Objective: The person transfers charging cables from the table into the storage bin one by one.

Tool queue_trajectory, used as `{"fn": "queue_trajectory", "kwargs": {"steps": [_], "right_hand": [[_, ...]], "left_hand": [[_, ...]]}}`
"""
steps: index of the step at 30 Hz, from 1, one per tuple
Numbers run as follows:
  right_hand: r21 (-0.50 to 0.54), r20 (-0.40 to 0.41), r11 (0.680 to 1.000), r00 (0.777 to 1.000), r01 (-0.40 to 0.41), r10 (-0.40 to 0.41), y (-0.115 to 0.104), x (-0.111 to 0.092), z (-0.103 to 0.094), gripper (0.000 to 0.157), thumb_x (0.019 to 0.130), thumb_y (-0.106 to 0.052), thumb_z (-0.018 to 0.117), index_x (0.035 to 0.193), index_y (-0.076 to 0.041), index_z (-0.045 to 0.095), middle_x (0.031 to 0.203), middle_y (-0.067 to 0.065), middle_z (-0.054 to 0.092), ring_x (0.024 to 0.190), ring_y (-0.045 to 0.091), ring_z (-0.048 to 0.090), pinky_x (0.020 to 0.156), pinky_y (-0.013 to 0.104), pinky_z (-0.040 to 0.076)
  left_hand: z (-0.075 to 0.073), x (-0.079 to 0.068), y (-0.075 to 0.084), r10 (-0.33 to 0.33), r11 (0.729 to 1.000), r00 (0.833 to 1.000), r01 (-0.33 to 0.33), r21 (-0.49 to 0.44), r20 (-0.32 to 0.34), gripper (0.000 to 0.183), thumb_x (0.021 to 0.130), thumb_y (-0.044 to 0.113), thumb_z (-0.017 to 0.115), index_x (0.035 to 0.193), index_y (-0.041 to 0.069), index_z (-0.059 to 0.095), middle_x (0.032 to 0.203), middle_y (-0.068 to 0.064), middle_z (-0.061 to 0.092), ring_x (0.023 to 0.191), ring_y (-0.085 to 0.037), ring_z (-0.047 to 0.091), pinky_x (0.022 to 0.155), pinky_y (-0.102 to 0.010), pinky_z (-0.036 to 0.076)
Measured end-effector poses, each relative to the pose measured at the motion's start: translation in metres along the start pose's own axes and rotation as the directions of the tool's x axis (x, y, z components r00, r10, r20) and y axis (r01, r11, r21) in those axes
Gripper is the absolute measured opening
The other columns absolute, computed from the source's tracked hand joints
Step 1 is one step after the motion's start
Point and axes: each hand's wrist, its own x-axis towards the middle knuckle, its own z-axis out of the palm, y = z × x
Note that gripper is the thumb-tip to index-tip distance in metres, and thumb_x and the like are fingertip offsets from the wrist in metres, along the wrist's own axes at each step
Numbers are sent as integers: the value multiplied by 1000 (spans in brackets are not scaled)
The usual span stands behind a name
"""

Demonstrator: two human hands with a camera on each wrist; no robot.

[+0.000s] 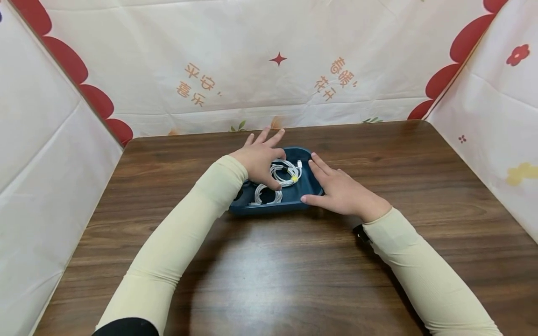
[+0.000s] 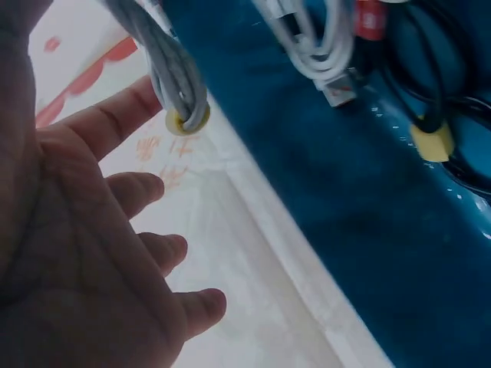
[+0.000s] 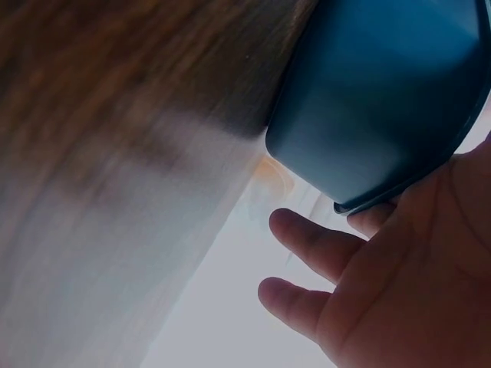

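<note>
Inside the blue tray, a coiled white cable with a yellow tie sits raised between the thumb and index finger of my left hand. The left wrist view shows this cable against the index fingertip; the other fingers spread loosely and the thumb tip is out of frame. A second white coil lies in the tray below that hand. My right hand rests on the tray's right rim, fingers extended. Seen from the right wrist, its fingers stand by the tray's outer wall.
Also in the tray are a white cable with a USB plug, a black cable with a yellow tie, and a red connector. The tray stands on a brown wooden table, with a printed white cloth behind.
</note>
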Motion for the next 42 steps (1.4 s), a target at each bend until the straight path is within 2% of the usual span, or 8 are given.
{"fn": "queue_trajectory", "kwargs": {"steps": [10, 15, 23, 33, 38, 42], "right_hand": [[10, 25, 1000, 1000, 7, -7, -4, -1, -2, 98, 96, -61, 51, 159, -4, 3, 166, 7, -8, 148, 34, 21, 112, 66, 16], [14, 33, 1000, 999, 4, -5, -3, -1, -3, 99, 96, -64, 49, 159, -6, 0, 165, 7, -10, 149, 33, 19, 113, 65, 14], [20, 31, 1000, 999, 11, -11, -1, 1, -3, 103, 93, -73, 42, 160, -6, 1, 166, 6, -10, 148, 33, 20, 112, 66, 15], [16, 32, 1000, 999, 20, -21, 0, 4, -1, 100, 95, -67, 47, 159, -5, 2, 165, 6, -10, 149, 32, 18, 112, 66, 16], [15, 21, 1000, 1000, 14, -14, 0, 1, -1, 98, 96, -62, 51, 159, -5, 3, 166, 7, -8, 148, 34, 21, 112, 66, 17], [13, 21, 1000, 1000, 10, -10, 2, -2, -2, 100, 95, -66, 48, 159, -5, 3, 166, 7, -9, 147, 36, 23, 111, 66, 18]], "left_hand": [[14, 8, 7, 29, 994, 999, -34, 107, 43, 75, 72, 64, 78, 135, 30, 60, 167, -5, -5, 149, -35, -17, 115, -62, 2], [16, 9, 12, 41, 987, 998, -47, 156, 42, 77, 71, 68, 76, 136, 30, 59, 167, -5, -4, 149, -36, -14, 115, -62, 4], [16, 13, 20, 74, 981, 996, -83, 174, 59, 74, 74, 68, 74, 136, 30, 59, 167, -6, -2, 150, -36, -12, 115, -62, 8], [24, 16, 25, 69, 976, 994, -84, 201, 79, 71, 76, 64, 74, 137, 29, 59, 167, -8, 1, 150, -35, -10, 116, -60, 12], [19, 12, 24, 72, 979, 996, -81, 187, 53, 77, 75, 64, 75, 140, 27, 57, 167, -9, 0, 150, -36, -8, 116, -60, 11], [10, 5, 21, 68, 987, 997, -70, 144, 23, 82, 74, 64, 76, 142, 25, 55, 167, -9, -3, 150, -34, -12, 116, -59, 8]]}}
